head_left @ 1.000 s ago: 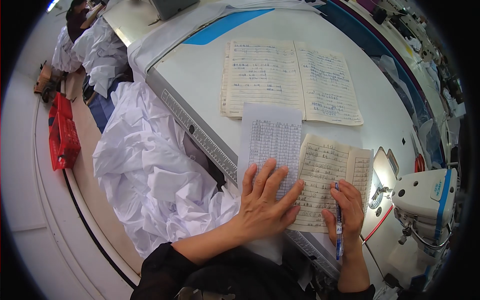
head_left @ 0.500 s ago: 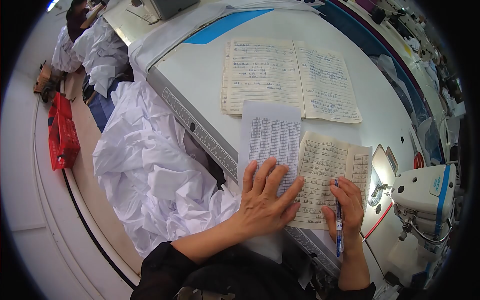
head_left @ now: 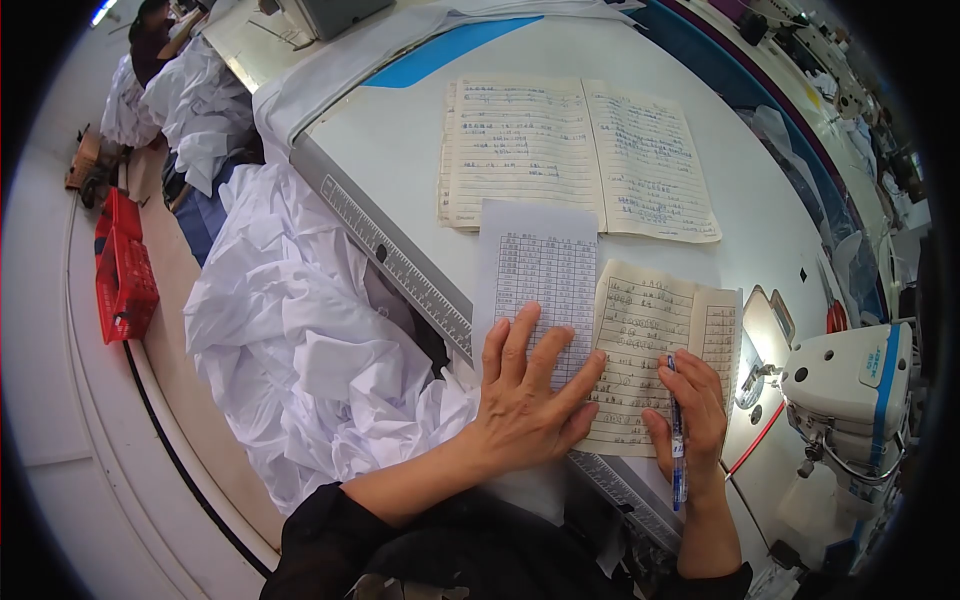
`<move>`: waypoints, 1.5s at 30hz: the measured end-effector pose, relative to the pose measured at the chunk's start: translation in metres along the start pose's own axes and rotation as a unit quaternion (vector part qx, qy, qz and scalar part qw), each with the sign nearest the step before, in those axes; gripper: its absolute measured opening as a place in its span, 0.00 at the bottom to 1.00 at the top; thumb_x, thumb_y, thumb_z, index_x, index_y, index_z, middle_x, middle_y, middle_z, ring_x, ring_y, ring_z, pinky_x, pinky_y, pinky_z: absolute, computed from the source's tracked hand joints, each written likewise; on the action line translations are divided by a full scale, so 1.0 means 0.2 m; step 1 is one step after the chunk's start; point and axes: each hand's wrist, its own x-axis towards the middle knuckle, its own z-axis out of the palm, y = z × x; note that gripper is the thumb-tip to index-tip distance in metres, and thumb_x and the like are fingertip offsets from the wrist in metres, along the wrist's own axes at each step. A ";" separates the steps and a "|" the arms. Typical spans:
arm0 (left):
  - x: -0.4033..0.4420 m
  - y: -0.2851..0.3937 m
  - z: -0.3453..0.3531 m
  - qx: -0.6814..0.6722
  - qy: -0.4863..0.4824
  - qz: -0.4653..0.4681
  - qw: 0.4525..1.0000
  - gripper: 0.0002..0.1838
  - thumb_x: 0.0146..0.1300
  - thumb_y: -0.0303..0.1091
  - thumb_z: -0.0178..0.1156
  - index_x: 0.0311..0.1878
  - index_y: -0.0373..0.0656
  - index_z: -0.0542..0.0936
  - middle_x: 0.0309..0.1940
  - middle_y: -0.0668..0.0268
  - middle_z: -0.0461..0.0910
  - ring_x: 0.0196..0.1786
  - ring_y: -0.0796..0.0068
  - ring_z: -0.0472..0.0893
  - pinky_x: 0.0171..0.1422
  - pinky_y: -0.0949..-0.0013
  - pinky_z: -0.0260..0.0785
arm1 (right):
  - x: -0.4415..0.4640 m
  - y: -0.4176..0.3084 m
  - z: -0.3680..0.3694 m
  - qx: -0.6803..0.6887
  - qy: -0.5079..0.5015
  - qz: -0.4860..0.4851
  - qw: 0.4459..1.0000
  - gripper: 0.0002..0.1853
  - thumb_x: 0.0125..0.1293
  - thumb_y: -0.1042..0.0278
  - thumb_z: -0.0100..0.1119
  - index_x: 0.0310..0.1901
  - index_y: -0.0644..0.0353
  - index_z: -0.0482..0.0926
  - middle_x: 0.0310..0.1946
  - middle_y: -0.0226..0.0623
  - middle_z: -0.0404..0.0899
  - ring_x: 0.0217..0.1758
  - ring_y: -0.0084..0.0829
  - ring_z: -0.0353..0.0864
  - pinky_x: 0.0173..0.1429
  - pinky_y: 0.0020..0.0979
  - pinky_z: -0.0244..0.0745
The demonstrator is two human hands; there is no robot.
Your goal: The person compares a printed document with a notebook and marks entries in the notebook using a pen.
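My left hand (head_left: 530,390) lies spread over the lower part of a printed table sheet (head_left: 540,270), its thumb side reaching the left edge of a small handwritten notebook (head_left: 640,320). A blue pen (head_left: 679,440) is held in my right hand (head_left: 698,410), which rests on the lower right of that notebook. The pen stands nearly in line with my forearm, its upper end near my index fingertip. Beyond the sheet, a larger open notebook (head_left: 520,150) with handwriting on both pages lies flat; the sheet overlaps its lower edge.
A white sewing machine (head_left: 840,380) with its lamp lit stands at the right. A ruler strip (head_left: 400,270) runs along the table edge, with heaped white fabric (head_left: 300,340) beside it. A red bag (head_left: 125,270) and another person (head_left: 155,40) are at the left.
My left fingers have shifted slightly up the printed sheet, with the index finger now a little higher. The whole view has moved very slightly; the pen stays in my right hand.
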 end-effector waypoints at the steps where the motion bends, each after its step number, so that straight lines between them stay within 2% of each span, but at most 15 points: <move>1: 0.00 0.00 0.00 0.000 0.000 0.000 1.000 0.26 0.53 0.47 0.62 0.57 0.55 0.79 0.57 0.55 0.65 0.69 0.42 0.55 0.70 0.39 0.40 | 0.00 0.00 0.00 0.002 0.002 -0.001 1.000 0.22 0.48 0.78 0.66 0.49 0.66 0.77 0.48 0.48 0.79 0.58 0.51 0.74 0.62 0.45 0.69; 31: 0.01 0.00 -0.01 0.006 -0.008 0.011 1.000 0.26 0.53 0.47 0.61 0.57 0.53 0.78 0.58 0.55 0.66 0.67 0.48 0.59 0.71 0.42 0.39 | 0.01 0.00 0.00 0.002 0.007 -0.009 1.000 0.23 0.47 0.79 0.67 0.49 0.65 0.77 0.47 0.47 0.79 0.56 0.50 0.75 0.60 0.44 0.71; 37: 0.02 0.02 -0.02 0.025 -0.030 -0.004 0.999 0.25 0.52 0.44 0.61 0.56 0.51 0.78 0.67 0.60 0.66 0.71 0.49 0.56 0.74 0.44 0.35 | 0.01 0.00 -0.01 0.009 0.004 -0.001 1.000 0.24 0.47 0.79 0.67 0.50 0.64 0.77 0.48 0.47 0.79 0.57 0.50 0.75 0.60 0.43 0.71; 39: 0.02 0.02 -0.03 0.032 -0.035 0.000 0.999 0.25 0.52 0.43 0.61 0.56 0.50 0.78 0.66 0.59 0.67 0.71 0.49 0.57 0.74 0.44 0.35 | 0.01 0.01 -0.02 0.004 0.007 0.011 1.000 0.24 0.48 0.80 0.66 0.50 0.64 0.77 0.47 0.47 0.79 0.56 0.49 0.76 0.60 0.42 0.71; 41: 0.02 0.02 -0.03 0.037 -0.041 0.002 0.998 0.25 0.52 0.42 0.61 0.55 0.50 0.79 0.66 0.59 0.67 0.71 0.48 0.57 0.74 0.44 0.35 | 0.00 0.03 -0.02 0.084 0.032 0.030 0.996 0.23 0.49 0.81 0.65 0.51 0.65 0.76 0.47 0.46 0.79 0.55 0.48 0.77 0.60 0.41 0.71; 45: 0.02 0.02 -0.03 0.041 -0.044 0.007 0.998 0.25 0.51 0.41 0.61 0.55 0.49 0.79 0.66 0.59 0.66 0.71 0.48 0.56 0.74 0.44 0.35 | 0.00 0.04 -0.02 0.112 0.053 0.057 0.991 0.20 0.53 0.82 0.62 0.50 0.65 0.76 0.45 0.45 0.81 0.54 0.46 0.78 0.58 0.39 0.73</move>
